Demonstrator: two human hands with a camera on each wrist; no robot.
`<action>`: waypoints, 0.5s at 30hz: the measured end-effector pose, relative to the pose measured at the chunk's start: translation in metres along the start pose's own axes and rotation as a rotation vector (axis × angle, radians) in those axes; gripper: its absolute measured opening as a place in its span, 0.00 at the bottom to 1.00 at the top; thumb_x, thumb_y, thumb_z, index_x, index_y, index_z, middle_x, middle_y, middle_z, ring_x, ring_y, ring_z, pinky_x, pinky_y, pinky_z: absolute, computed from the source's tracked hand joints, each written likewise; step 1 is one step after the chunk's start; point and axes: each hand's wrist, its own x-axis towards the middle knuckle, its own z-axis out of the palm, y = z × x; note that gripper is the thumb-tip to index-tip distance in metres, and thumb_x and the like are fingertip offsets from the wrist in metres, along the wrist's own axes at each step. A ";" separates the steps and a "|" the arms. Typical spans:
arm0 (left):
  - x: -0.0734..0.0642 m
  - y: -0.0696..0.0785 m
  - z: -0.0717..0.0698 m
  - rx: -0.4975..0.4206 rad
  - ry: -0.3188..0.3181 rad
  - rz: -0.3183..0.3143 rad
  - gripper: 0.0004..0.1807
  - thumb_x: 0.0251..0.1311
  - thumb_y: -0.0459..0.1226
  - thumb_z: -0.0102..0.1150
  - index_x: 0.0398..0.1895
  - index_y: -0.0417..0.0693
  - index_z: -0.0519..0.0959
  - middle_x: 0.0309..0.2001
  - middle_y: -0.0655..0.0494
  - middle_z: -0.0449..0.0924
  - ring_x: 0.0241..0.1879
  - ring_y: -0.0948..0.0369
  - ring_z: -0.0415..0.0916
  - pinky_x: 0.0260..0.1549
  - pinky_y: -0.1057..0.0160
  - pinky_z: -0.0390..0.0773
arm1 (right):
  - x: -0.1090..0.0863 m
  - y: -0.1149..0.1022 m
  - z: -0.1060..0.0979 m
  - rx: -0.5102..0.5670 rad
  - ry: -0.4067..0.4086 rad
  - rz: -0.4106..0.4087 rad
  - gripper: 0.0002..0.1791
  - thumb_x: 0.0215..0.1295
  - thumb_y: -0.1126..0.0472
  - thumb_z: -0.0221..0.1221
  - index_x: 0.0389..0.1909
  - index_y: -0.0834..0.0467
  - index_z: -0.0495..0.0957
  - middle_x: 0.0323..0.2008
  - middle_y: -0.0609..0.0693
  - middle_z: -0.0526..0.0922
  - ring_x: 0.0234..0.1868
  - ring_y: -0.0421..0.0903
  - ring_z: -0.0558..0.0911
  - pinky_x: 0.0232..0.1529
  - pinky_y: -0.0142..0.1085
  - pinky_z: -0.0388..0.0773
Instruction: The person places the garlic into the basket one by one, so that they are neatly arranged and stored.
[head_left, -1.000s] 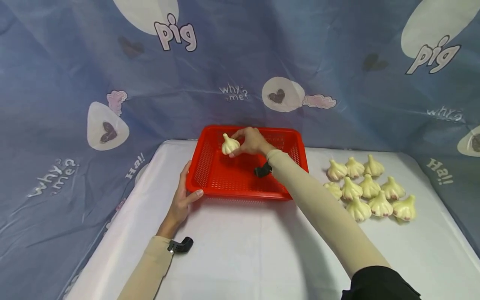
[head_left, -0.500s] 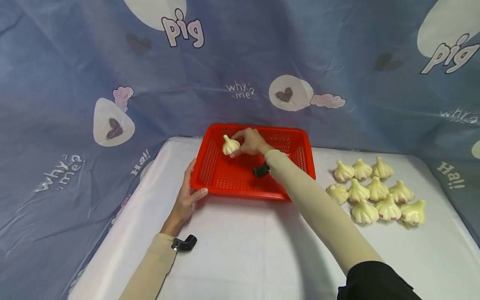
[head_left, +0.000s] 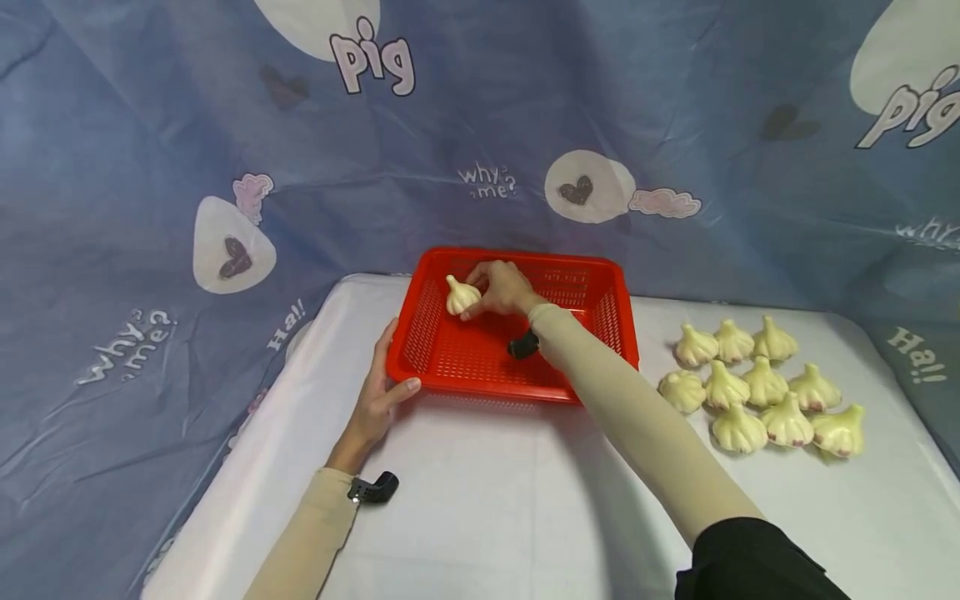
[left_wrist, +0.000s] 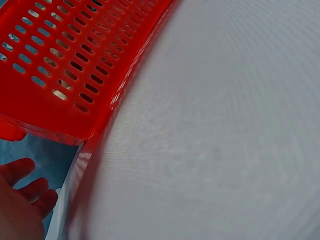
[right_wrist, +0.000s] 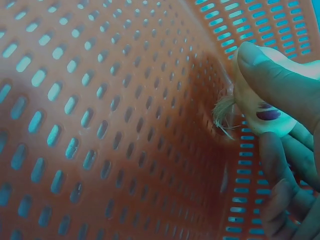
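Head view: white-covered table (head_left: 465, 500), blue printed cloth (head_left: 660, 100) rising behind its far edge, with "pig" and "why me?" lettering. One red basket (head_left: 480, 387), perforated, at the far edge around mid-width. Right forearm in beige sleeve (head_left: 637, 425) crosses the basket's near-right part and hides some of its near rim and floor; black cuff (head_left: 753, 558) higher up the arm. Two black wrist cameras (head_left: 375, 488), one per wrist; the right one sits over the basket floor.

Bulbs: eleven garlic in all. One garlic bulb (head_left: 461, 297) is inside the basket toward its far-left corner, pinched between thumb and fingers of the right hand (head_left: 506, 287). Ten loose garlic bulbs (head_left: 764, 383) clustered toward the table's far-right corner, right of the basket: three in the far row, four mid, three near. Left hand (head_left: 375, 404) at basket's near-left corner, thumb on the rim, fingers extended along the outer left side.

Left wrist view: slotted basket wall, white table surface beside it; visible fingers loosely bent, apart from the wall.

Right wrist view: thumb and fingers gripping the bulb, purple patch and root tuft showing, tuft close to the basket; contact unclear.
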 end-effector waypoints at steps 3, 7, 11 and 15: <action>0.001 0.000 0.000 0.016 0.003 0.005 0.52 0.64 0.34 0.56 0.88 0.61 0.44 0.86 0.56 0.48 0.83 0.50 0.51 0.82 0.51 0.46 | 0.002 -0.001 0.002 -0.009 0.009 0.008 0.32 0.42 0.46 0.87 0.49 0.50 0.86 0.46 0.47 0.91 0.51 0.47 0.86 0.56 0.43 0.81; 0.001 0.001 0.000 0.012 0.004 -0.001 0.52 0.64 0.34 0.57 0.88 0.62 0.44 0.86 0.57 0.49 0.82 0.51 0.53 0.81 0.53 0.47 | 0.003 -0.002 0.004 -0.054 0.008 0.023 0.33 0.43 0.41 0.85 0.48 0.49 0.85 0.45 0.46 0.91 0.50 0.46 0.85 0.54 0.44 0.81; 0.000 0.002 0.001 0.007 0.001 -0.004 0.52 0.63 0.34 0.57 0.88 0.62 0.44 0.86 0.56 0.50 0.81 0.50 0.55 0.80 0.57 0.50 | 0.004 -0.001 0.006 -0.106 0.001 0.033 0.34 0.43 0.36 0.84 0.48 0.49 0.84 0.44 0.45 0.90 0.48 0.46 0.85 0.53 0.45 0.82; -0.001 0.002 0.001 0.015 0.006 -0.005 0.52 0.63 0.35 0.57 0.88 0.62 0.44 0.86 0.56 0.50 0.81 0.49 0.56 0.80 0.56 0.52 | 0.005 -0.001 0.007 -0.134 0.007 0.029 0.33 0.43 0.34 0.82 0.45 0.48 0.84 0.42 0.43 0.90 0.46 0.44 0.85 0.51 0.45 0.81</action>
